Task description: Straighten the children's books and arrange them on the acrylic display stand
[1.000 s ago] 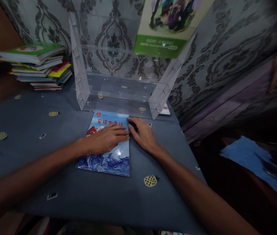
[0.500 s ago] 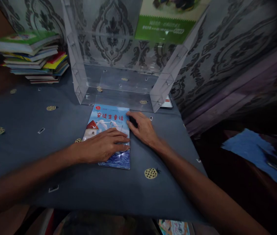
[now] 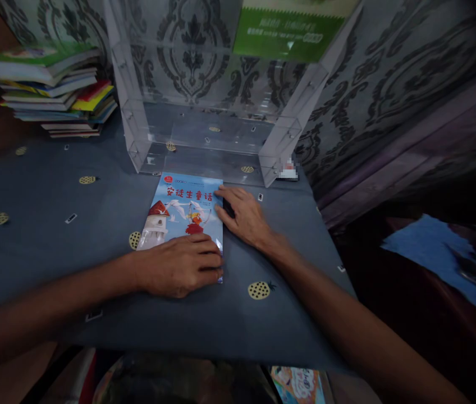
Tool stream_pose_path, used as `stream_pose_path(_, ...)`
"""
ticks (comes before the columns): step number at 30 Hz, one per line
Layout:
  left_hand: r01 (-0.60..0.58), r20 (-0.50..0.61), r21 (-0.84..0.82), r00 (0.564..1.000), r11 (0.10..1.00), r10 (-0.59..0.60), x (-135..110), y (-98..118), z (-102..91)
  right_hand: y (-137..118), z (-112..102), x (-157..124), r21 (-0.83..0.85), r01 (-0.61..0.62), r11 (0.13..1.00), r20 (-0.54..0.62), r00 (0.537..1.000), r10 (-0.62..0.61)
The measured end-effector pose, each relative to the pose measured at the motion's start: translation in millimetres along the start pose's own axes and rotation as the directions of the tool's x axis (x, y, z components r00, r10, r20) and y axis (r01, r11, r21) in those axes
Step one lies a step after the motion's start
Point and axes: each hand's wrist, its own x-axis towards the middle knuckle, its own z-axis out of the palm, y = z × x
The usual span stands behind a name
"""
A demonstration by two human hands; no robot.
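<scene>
A thin blue picture book [image 3: 184,207] with red Chinese title lies flat on the dark blue tablecloth [image 3: 53,241], just in front of a clear acrylic stand [image 3: 204,134]. My left hand [image 3: 179,265] lies flat, fingers together, over the book's lower end. At the book's upper right edge my right hand [image 3: 244,216] rests, fingertips touching that edge, fingers stretched out. Neither hand grips anything.
A stack of several thin books [image 3: 53,90] sits at the back left. A green-edged book [image 3: 288,31] stands on the acrylic stand's upper shelf. Patterned grey wallpaper backs the table. The table's right edge drops to a dark area with a blue sheet [image 3: 427,252].
My left hand slid down the book cover toward me, uncovering the lighthouse picture. The right hand stayed at the book's right edge. The view tilted down slightly.
</scene>
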Motion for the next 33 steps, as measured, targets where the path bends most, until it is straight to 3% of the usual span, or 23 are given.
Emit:
stream_pose_path(7,-0.035,-0.140,0.161,0.988,0.986,0.058,-4.5,17.4,7.2,-1.3,0.3,-1.7,-0.023,0.012,1.000,0.008,1.000,-0.012)
stream_pose_path(16,0.104,-0.090,0.232,0.992,0.967,-0.085,-22.6,41.8,6.2,-1.4,0.9,-2.4,-0.059,0.036,0.998,-0.006,0.999,-0.036)
stream_pose_path(27,0.256,-0.013,0.235,0.966,0.938,-0.260,-81.7,50.1,-6.1,-0.2,1.7,-2.6,-0.054,0.033,0.998,0.011,0.999,-0.032)
stream_pose_path(33,0.314,-0.033,0.214,0.949,0.925,-0.315,-111.6,52.5,-17.6,1.6,3.2,-2.8,-0.098,0.052,0.994,0.003,0.999,-0.052)
